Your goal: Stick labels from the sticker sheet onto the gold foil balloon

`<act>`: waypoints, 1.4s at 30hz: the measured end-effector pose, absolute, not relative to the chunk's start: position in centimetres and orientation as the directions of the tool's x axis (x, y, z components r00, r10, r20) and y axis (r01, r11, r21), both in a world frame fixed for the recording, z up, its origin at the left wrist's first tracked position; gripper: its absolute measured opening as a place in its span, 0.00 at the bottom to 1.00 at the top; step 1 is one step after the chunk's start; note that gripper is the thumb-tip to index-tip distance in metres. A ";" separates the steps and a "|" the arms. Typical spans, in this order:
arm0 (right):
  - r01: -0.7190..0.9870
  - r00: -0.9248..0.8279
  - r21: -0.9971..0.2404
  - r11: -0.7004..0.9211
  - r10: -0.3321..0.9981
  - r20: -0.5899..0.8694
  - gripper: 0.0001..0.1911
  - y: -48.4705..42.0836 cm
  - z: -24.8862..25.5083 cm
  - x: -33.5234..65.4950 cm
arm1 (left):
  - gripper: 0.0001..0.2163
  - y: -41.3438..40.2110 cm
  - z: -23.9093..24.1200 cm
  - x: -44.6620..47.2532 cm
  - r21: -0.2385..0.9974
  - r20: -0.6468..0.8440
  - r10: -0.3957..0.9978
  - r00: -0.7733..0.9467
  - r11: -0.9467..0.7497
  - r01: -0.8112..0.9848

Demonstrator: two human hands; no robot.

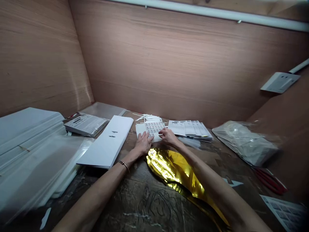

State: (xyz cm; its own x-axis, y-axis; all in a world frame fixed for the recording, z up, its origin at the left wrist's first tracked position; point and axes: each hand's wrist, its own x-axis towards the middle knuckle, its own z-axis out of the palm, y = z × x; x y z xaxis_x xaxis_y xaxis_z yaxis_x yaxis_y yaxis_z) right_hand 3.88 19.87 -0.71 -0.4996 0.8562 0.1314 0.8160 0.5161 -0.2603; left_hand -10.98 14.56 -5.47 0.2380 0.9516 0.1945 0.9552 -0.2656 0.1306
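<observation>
A white sheet (158, 138) printed with rows of small dark labels lies toward the back of the table. My left hand (144, 142) rests on its lower left part, palm down with the fingers spread. At the sheet's right side, the fingers of my right hand (167, 136) are bent and drawn together over the labels; what they pinch is too small to make out. Shiny gold foil film (173, 164) lies crumpled in front of the sheet, partly under my right forearm. Left of my hands is a stack of long white cards (108, 140) with small black marks.
White strips (152, 118) lie behind the sheet, and printed cards (189, 128) are fanned to its right. Clear plastic sleeves (55, 164) are piled left, near a wrapped pack (85, 124). A plastic-wrapped bundle (246, 141) and red-handled scissors (269, 180) are right. Wooden walls (169, 64) enclose the table.
</observation>
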 end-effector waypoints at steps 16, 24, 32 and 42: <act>0.760 -0.607 -0.238 0.605 0.791 0.073 0.10 24.8 -4.6 0.9 | 0.18 15.3 -7.0 -11.0 0.160 0.190 0.955 0.227 -0.259 0.953; 0.826 -0.562 -0.077 0.559 0.827 -0.025 0.10 24.8 -3.8 -0.6 | 0.17 15.5 -7.6 -11.1 0.163 0.213 0.950 0.229 -0.266 0.950; 0.728 -0.629 -0.270 0.630 0.770 0.102 0.10 24.0 -4.1 0.2 | 0.18 15.3 -7.3 -11.1 0.189 0.204 0.952 0.227 -0.266 0.945; 0.237 -0.342 -0.928 0.286 0.919 0.196 0.07 20.3 -1.4 2.8 | 0.12 15.1 -4.7 -11.4 0.528 0.376 0.926 0.000 -0.215 0.822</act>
State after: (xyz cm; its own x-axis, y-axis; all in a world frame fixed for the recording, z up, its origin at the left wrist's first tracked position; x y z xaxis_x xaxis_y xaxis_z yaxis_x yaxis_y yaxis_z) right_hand 2.84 20.34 -1.36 -0.3422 0.9190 0.1958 0.2370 0.2861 -0.9284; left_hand -11.42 15.06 -4.69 0.0002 0.9265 0.3764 0.8215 -0.2147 0.5282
